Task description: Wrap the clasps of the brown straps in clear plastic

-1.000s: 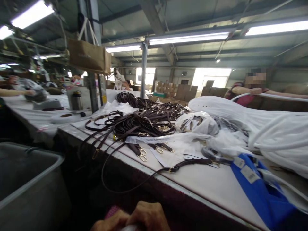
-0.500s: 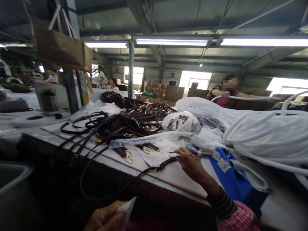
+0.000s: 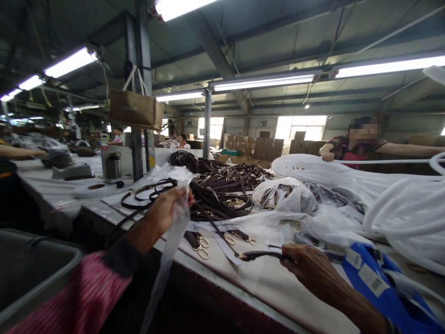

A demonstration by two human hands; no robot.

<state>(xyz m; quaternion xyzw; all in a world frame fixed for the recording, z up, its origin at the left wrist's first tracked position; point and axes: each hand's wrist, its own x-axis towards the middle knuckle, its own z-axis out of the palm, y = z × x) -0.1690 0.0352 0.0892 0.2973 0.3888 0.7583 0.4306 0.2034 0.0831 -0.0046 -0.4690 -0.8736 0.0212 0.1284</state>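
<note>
Hands well apart. L hand (image 3: 167, 211) pinches clear plastic sleeve (image 3: 169, 250), raised just above counter (image 3: 278, 287) edge, sleeve hanging down past it. R hand (image 3: 309, 269) clamped on dark leather strap (image 3: 260, 255), low over counter, close to blue bag (image 3: 378, 290). Strap pile (image 3: 222, 199) behind L hand, loose gold clips (image 3: 201, 246) between hands. White tubing (image 3: 392, 208) on counter at right; co-worker (image 3: 358, 144) across counter, hand on tubing.
</note>
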